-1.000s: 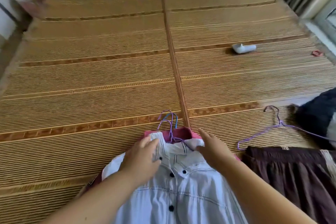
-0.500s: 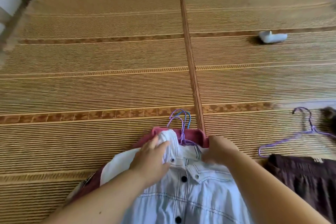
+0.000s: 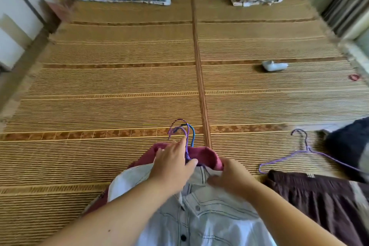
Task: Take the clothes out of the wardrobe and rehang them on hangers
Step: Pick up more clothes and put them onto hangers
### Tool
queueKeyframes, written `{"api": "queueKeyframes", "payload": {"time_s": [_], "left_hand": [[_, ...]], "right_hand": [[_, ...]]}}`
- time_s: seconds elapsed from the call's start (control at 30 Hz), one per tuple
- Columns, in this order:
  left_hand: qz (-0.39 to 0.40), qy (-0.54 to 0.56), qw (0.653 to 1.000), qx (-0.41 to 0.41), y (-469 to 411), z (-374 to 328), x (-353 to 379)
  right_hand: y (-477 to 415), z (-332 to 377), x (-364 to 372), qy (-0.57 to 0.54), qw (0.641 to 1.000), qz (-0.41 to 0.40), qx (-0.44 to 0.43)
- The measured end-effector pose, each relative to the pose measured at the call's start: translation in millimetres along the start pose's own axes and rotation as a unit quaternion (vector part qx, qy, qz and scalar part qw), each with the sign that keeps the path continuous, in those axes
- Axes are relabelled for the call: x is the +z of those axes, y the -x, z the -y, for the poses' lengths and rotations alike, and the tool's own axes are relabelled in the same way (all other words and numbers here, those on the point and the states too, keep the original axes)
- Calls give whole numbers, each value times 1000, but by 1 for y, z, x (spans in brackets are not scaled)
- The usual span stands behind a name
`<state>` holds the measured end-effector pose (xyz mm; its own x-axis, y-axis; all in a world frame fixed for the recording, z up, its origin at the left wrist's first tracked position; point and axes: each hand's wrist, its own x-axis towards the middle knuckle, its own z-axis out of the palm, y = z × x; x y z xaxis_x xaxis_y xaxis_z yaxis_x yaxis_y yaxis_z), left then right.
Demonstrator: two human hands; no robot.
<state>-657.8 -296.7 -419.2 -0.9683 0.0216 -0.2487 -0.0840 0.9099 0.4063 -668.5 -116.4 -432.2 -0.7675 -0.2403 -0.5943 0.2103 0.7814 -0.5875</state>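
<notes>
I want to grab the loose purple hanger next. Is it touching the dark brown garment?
Cannot tell. In the head view the purple hanger's lower wire runs right along the dark brown garment's top edge; neither contact nor gap shows plainly.

Left hand lies flat, fingers spread; right hand curls, pinching.

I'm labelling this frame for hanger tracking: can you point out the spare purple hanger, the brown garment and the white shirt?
spare purple hanger (image 3: 284,159): head view, on its left wire arm.
brown garment (image 3: 319,195): head view, on its bare middle.
white shirt (image 3: 215,223): head view, on the chest panel.
</notes>
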Motion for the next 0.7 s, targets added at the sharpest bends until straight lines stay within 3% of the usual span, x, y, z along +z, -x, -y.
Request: {"api": "queueKeyframes", "payload": {"time_s": [0.2, 0.37, 0.53, 0.63, 0.7], "left_hand": [[-69, 150, 981, -100, 66, -45, -83], [-213, 225, 943, -122, 149, -66, -174], [-306, 425, 848, -81, 228, -69, -272], [-373, 471, 796, -69, 273, -64, -331], [-424, 487, 761, -59, 306, -55, -367]], "right_hand": [[108, 58, -22, -32, 997, -33, -66], [197, 131, -40, -7, 989, -8, -146], [272, 231, -64, 84, 961, 34, -261], [313, 291, -69, 13, 936, 120, -331], [336, 329, -68, -55, 925, 176, -331]]}}
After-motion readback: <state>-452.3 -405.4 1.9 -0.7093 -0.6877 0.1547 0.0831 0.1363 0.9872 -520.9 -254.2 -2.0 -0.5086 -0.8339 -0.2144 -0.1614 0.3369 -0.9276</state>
